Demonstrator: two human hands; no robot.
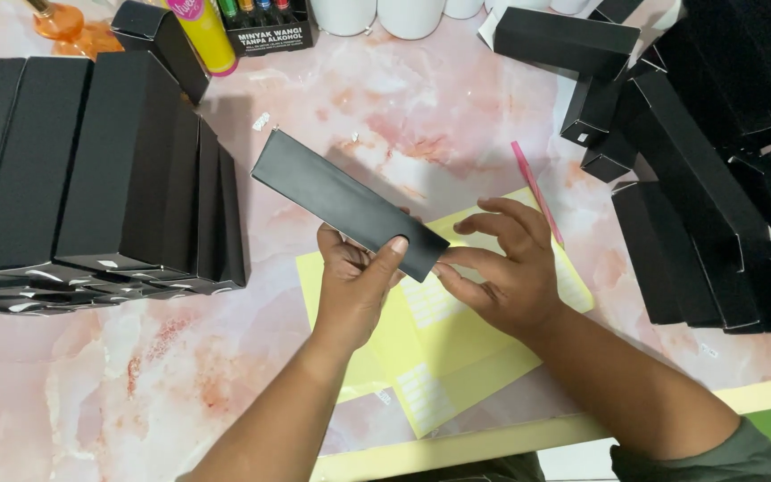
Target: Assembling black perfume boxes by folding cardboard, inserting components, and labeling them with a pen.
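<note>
a: biggest thing first, the pink marble table [136, 375]. near-left part is bare, and there's an open strip up the middle between the stacks.

b: and the sides?

a: row of upright black boxes [91, 161] packed along the left edge, looser heap of black boxes [698, 205] on the right. they fence in the middle.

b: what's under the hands?

a: yellow sticker sheets [457, 357], overlapping, reaching almost to the near table edge. a thin pink stick [535, 189] lies by the far corner.

b: and the hands?

a: left hand [354, 290] is gripping the near end of a flat black box [341, 201], thumb on top. box is held above the sheets, tilted, far end pointing up-left. right hand [506, 268] has fingers loosely curled, thumb touching the box's near edge.
</note>
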